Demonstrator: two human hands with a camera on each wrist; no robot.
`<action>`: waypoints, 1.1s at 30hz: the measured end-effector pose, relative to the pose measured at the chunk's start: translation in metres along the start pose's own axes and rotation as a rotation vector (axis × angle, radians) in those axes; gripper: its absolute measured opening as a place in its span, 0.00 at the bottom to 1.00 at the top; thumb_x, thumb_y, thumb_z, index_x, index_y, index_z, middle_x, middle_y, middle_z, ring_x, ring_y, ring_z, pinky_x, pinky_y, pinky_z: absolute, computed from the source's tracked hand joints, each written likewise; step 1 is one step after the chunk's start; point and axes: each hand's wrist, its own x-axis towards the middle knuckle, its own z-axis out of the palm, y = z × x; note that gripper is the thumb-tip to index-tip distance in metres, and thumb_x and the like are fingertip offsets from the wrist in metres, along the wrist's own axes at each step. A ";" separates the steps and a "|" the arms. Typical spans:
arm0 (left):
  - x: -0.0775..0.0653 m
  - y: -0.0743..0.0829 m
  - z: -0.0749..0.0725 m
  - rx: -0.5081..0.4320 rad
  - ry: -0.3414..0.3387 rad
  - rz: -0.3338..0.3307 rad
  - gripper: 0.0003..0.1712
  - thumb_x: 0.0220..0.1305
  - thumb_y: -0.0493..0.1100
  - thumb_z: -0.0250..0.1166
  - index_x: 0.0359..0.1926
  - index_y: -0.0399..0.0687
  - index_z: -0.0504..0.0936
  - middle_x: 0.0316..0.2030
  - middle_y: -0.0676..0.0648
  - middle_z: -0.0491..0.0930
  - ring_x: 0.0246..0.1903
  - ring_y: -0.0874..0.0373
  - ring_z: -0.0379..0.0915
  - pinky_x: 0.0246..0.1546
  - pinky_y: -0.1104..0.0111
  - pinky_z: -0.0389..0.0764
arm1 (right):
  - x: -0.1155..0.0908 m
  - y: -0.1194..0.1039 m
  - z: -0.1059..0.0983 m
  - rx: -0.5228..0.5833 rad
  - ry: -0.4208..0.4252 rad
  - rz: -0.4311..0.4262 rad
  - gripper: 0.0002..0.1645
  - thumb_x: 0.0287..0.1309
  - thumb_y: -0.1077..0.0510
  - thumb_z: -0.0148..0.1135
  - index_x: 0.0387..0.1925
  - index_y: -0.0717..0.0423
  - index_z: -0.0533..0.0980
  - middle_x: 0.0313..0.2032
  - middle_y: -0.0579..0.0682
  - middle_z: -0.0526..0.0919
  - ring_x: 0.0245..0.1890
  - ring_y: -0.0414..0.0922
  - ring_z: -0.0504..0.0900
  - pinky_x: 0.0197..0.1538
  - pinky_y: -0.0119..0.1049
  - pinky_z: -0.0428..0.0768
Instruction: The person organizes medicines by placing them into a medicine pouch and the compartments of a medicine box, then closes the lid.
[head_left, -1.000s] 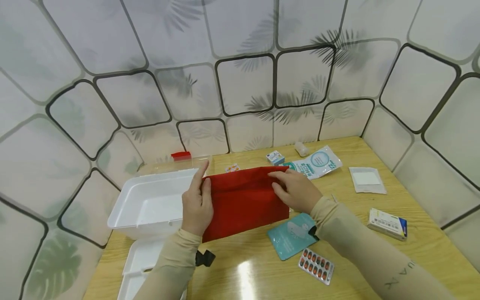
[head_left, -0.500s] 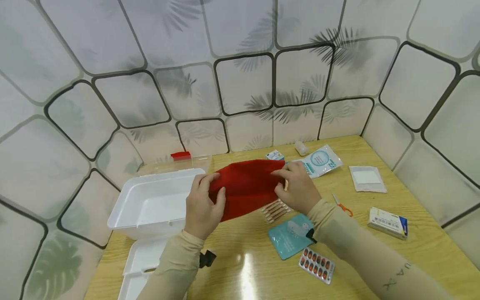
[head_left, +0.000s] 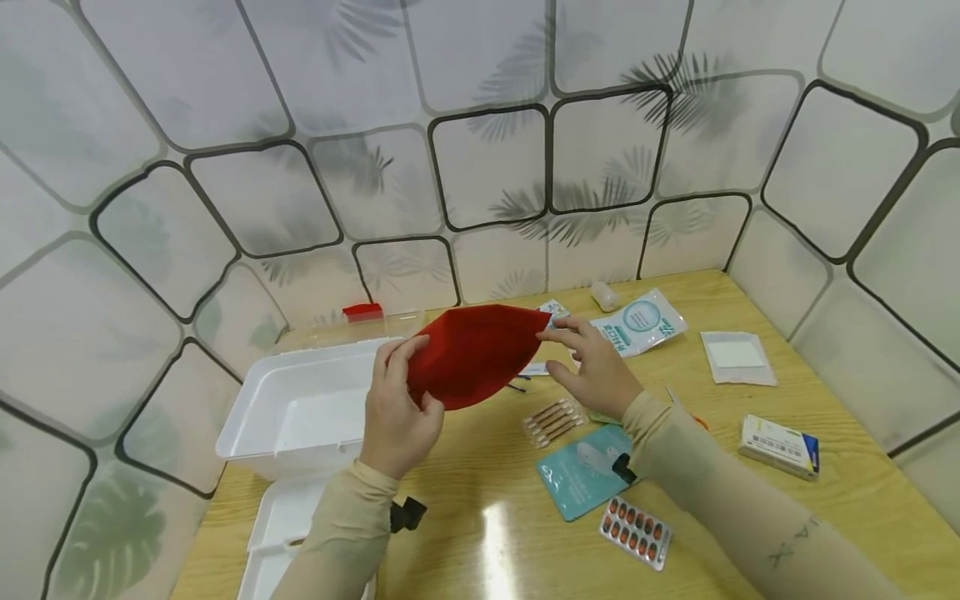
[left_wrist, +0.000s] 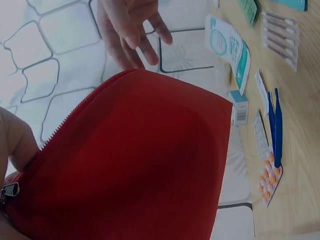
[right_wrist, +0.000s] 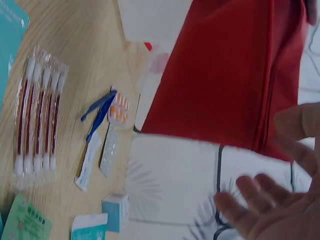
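A red zipper pouch (head_left: 472, 350) hangs in the air above the table, tilted. My left hand (head_left: 393, 408) grips its left end, thumb in front. The left wrist view shows the pouch's zipper (left_wrist: 65, 125) along its upper edge, with a metal zipper pull (left_wrist: 11, 190) beside the left fingers. My right hand (head_left: 596, 367) is at the pouch's right corner, fingers spread and loosely bent, thumb apart from the cloth. In the right wrist view the right fingers (right_wrist: 255, 200) lie just beyond the pouch's edge, holding nothing.
A white plastic box (head_left: 315, 417) stands open at left. On the table lie cotton swabs (head_left: 553, 421), a teal packet (head_left: 577, 467), a capsule blister pack (head_left: 636, 533), a medicine box (head_left: 778, 446), a gauze pad (head_left: 738, 358), a mask package (head_left: 645, 325) and blue tweezers (right_wrist: 100, 112).
The pouch has risen and tipped from a broad flat rectangle to a narrower rounded shape. My left fingers have curled onto its end; my right fingers have loosened at the corner.
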 end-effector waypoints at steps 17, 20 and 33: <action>0.003 -0.012 -0.014 -0.045 0.039 -0.001 0.39 0.38 0.24 0.60 0.59 0.40 0.72 0.52 0.41 0.70 0.46 0.54 0.69 0.25 0.69 0.75 | 0.006 0.159 -0.086 -0.298 -0.202 0.903 0.55 0.59 0.40 0.56 0.65 0.81 0.47 0.58 0.81 0.59 0.57 0.74 0.61 0.55 0.62 0.69; 0.003 -0.013 -0.014 -0.066 0.033 -0.002 0.38 0.40 0.25 0.60 0.59 0.40 0.72 0.52 0.42 0.70 0.47 0.55 0.69 0.26 0.69 0.76 | 0.003 0.165 -0.086 -0.288 -0.181 0.910 0.44 0.59 0.49 0.55 0.65 0.77 0.55 0.58 0.78 0.63 0.57 0.72 0.64 0.54 0.58 0.71; 0.003 -0.014 -0.009 -0.133 0.016 0.015 0.39 0.38 0.24 0.61 0.59 0.40 0.72 0.53 0.41 0.70 0.49 0.51 0.69 0.35 0.71 0.76 | 0.013 0.141 -0.078 -0.542 0.103 0.381 0.15 0.53 0.61 0.55 0.42 0.64 0.79 0.32 0.61 0.81 0.28 0.55 0.78 0.27 0.50 0.75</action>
